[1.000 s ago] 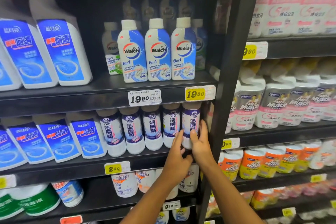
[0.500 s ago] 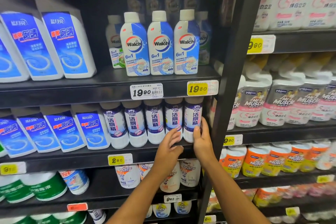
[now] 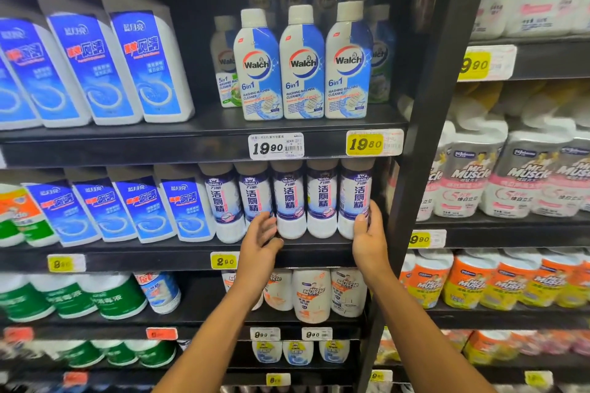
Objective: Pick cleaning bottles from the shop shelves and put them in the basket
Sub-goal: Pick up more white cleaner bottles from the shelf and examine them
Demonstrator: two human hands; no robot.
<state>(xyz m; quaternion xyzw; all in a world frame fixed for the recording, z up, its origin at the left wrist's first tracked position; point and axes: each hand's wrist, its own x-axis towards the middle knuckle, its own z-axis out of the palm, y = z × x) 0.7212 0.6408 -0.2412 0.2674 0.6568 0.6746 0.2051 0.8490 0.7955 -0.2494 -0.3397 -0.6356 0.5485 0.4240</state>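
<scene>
Head view: both arms reach up to the middle shelf [image 3: 191,254] of a black shop rack. A row of five white bottles with purple-and-white labels stands there, under the price tags marked 19.90 [image 3: 276,146] and 19.80 [image 3: 374,143].

The right hand [image 3: 368,238] grips the end bottle [image 3: 354,198], the rightmost of the row, beside the rack's black upright [image 3: 424,137]. Its thumb lies on the bottle's front and its fingers curl round the right side. The bottle stands upright on the shelf, touching its neighbour.

The left hand [image 3: 260,241] is at the second bottle [image 3: 255,198] from the left. Its fingers, loosely bent, touch the lower part of that bottle; whether they truly clasp it cannot be told.

The third bottle [image 3: 290,201] and fourth bottle [image 3: 322,199] stand between the two hands, untouched.

Left of the row lean blue-labelled bottles [image 3: 140,210]. On the shelf above stand three Walch bottles [image 3: 303,64]. Below, Mr Muscle bottles [image 3: 311,295] stand behind the wrists. No basket shows in this view.
</scene>
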